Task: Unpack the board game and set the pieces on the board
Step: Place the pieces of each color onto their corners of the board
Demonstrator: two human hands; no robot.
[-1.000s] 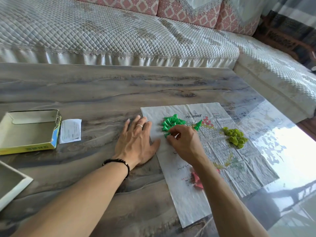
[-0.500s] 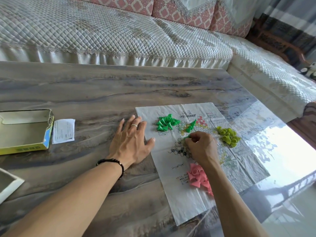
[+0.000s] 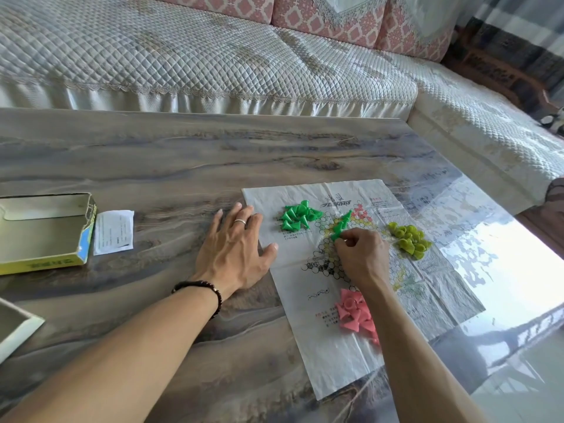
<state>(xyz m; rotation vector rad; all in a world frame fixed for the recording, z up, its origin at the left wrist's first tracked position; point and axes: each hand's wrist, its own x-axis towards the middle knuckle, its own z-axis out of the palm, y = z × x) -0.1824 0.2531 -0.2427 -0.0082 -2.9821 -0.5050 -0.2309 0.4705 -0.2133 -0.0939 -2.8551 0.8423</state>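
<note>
Head view: the paper board [image 3: 329,340] lies flat on the table [image 3: 152,154], its right edge near the table's glossy right rim. The left hand [image 3: 235,254] rests flat, fingers spread, across the board's left edge. The right hand [image 3: 363,254] pinches a green piece [image 3: 337,235] at board centre. Green pile [image 3: 297,219] at 11 o'clock, yellow-green pile [image 3: 409,241] at 2, pink pile [image 3: 355,314] at 6. The open box [image 3: 45,227] and a paper slip [image 3: 113,232] sit at 9 o'clock.

This is a home living room. A long sofa [image 3: 189,65] with a quilted pale cover and pink patterned back cushions [image 3: 329,16] turns a corner round a low coffee table [image 3: 152,157] with a glossy wood-grain top. Dark carved wooden furniture [image 3: 500,71] stands behind the sofa at the right.
</note>
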